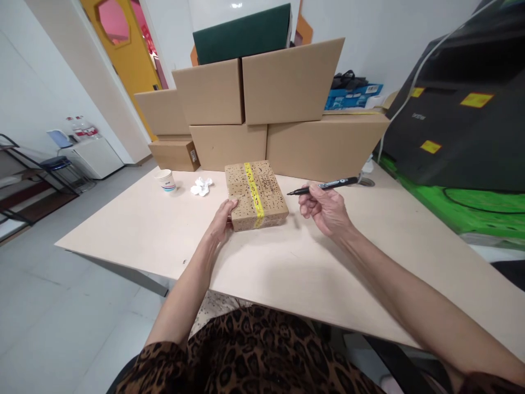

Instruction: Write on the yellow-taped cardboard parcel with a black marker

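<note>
A small brown cardboard box (240,189) with dark speckles lies on the table, a strip of yellow tape (253,191) running over its top and down its front. My left hand (222,221) grips its near left corner, thumb at the top edge and the other fingers partly hidden along the side. To the right of the box, my right hand (326,210) is closed around a black marker pen (338,183). The uncapped tip points left towards the box, apart from it.
Stacked cardboard boxes (227,146) line the table's (254,262) far side, with a dark green box (241,35) on top. A paper cup (165,180) and crumpled tissue (201,186) are at the left. A large black machine (459,126) stands at the right.
</note>
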`<state>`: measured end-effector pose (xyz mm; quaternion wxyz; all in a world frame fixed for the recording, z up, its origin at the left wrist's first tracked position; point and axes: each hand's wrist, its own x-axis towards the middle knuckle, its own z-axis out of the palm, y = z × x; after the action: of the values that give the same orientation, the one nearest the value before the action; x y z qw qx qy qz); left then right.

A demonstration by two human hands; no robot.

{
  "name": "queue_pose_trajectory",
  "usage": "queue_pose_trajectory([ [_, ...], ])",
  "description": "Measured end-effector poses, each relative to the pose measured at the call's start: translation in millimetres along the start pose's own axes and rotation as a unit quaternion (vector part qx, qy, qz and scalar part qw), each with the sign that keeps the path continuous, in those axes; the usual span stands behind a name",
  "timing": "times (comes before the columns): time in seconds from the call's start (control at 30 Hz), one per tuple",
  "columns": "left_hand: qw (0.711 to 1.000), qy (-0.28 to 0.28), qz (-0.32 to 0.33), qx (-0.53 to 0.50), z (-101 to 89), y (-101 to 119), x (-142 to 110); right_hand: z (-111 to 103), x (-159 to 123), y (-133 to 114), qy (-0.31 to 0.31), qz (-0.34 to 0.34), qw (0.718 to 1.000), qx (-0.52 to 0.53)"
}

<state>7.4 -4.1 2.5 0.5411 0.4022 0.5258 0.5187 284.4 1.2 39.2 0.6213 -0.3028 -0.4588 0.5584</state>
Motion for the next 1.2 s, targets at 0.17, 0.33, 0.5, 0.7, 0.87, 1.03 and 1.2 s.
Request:
queue_pose_trajectory([
  [0.17,1.0,-0.006,0.002,0.006,1.5,1,-1,14,-7,5,-0.024,-0.04,0.998,-0.035],
  [0.33,1.0,0.007,-0.004,0.004,4.0,2,-3,19,-10,12,-0.051,-0.073,0.987,-0.136],
  [0.5,1.0,0.003,-0.004,-0.002,4.6,2,-3,23,-8,16,-0.034,-0.146,0.954,-0.259],
  [0.7,1.0,0.006,-0.008,-0.008,4.2,1,-2,34,0,18,-0.021,-0.203,0.924,-0.323],
  [0.87,1.0,0.003,-0.006,-0.015,5.3,2,-3,41,6,25,-0.021,-0.2,0.911,-0.361],
  [1.03,1.0,0.007,-0.01,-0.021,5.5,1,-3,37,7,31,0.009,-0.207,0.921,-0.33],
  [1.2,1.0,0.011,-0.008,-0.022,5.0,0,-1,31,4,29,-0.026,-0.215,0.928,-0.304],
])
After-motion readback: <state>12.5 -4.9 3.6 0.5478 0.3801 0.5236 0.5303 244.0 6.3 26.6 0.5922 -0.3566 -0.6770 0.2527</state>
